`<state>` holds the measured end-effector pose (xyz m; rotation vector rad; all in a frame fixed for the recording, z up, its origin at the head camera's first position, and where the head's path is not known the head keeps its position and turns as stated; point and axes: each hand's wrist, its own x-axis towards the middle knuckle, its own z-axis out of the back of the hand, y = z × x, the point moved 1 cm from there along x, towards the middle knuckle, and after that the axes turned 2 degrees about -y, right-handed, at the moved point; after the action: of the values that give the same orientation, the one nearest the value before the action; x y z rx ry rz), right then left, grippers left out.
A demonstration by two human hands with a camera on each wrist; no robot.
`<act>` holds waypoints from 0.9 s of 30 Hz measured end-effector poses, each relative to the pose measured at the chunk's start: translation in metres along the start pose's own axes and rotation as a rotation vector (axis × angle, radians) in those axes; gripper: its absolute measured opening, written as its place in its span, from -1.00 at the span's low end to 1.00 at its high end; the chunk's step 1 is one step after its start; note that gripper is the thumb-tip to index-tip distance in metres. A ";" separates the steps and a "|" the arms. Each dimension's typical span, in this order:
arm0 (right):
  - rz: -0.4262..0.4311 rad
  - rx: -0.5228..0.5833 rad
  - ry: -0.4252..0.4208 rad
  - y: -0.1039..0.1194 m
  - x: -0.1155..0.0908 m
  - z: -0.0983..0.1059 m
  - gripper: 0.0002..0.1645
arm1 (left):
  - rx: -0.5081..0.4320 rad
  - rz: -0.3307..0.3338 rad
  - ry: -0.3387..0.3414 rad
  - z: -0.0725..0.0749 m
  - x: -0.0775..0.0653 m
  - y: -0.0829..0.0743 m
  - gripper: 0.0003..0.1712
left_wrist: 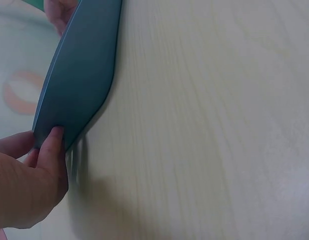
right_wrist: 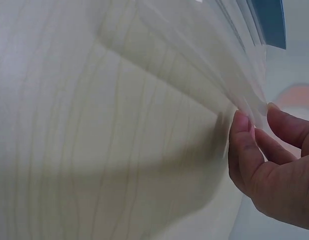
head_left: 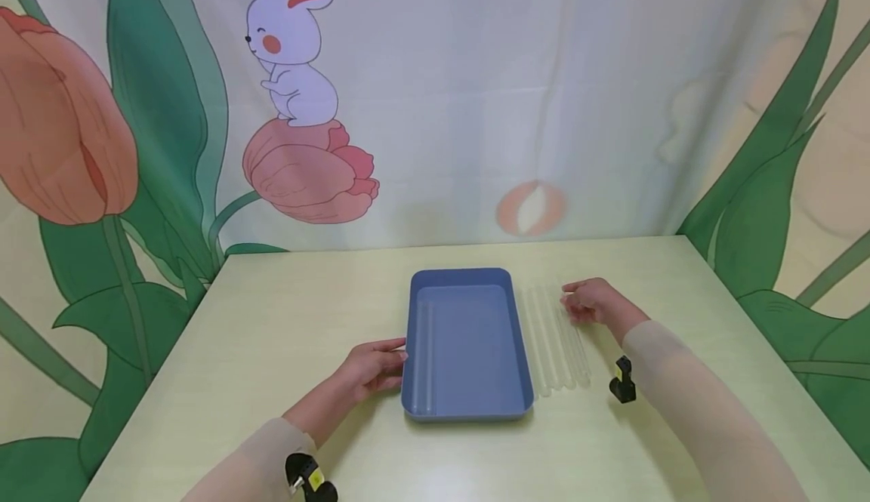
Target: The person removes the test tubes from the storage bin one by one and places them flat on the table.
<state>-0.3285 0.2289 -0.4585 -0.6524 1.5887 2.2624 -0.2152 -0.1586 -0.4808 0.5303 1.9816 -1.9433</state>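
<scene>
Nearest, a black wrist mount (head_left: 311,478) is worn on the left sleeve (head_left: 258,457). Beyond it, the left wall of the blue tray (head_left: 479,351) is pinched between thumb and fingertips of the left hand (head_left: 370,368); this light hold is best kept steady, so that the tray is not tipped. Inside, along that wall, at least one clear tube (head_left: 424,358) is seen. To the tray's right, more clear tubes (head_left: 547,343) are laid side by side on the table (head_left: 326,283). Farther off, the outermost tube (head_left: 580,347) is held near its far end by the right hand (head_left: 593,302), thumb and fingers nearly closed; whether it is lifted cannot be told. Gripped at one end, it should be kept level and clear of its neighbours, without squeezing. Behind everything, a printed curtain (head_left: 435,109) is hung.
</scene>
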 end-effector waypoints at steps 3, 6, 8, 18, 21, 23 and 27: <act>0.006 -0.003 -0.004 -0.002 0.000 0.001 -0.31 | -0.001 -0.003 -0.016 -0.002 0.001 -0.001 -0.45; 0.009 0.000 0.000 -0.003 0.001 0.001 -0.31 | -0.002 -0.011 -0.032 -0.003 0.000 -0.001 -0.46; 0.014 0.004 0.006 -0.004 0.002 0.001 -0.30 | 0.003 -0.020 -0.043 -0.004 0.000 -0.001 -0.46; 0.023 -0.005 0.005 -0.003 0.003 -0.002 -0.29 | -0.007 -0.104 -0.008 -0.003 -0.001 0.001 -0.41; 0.025 -0.010 -0.005 -0.003 0.004 -0.003 -0.29 | 0.001 -0.114 0.038 -0.002 0.001 0.001 -0.37; 0.024 -0.011 -0.012 -0.003 0.004 -0.004 -0.29 | 0.009 -0.116 0.062 -0.001 0.001 0.001 -0.35; 0.007 -0.014 -0.032 -0.004 0.005 -0.006 -0.30 | 0.003 -0.112 0.101 0.002 0.000 0.002 -0.31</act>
<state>-0.3303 0.2247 -0.4658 -0.6115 1.5644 2.2796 -0.2145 -0.1606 -0.4826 0.5385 2.1126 -2.0223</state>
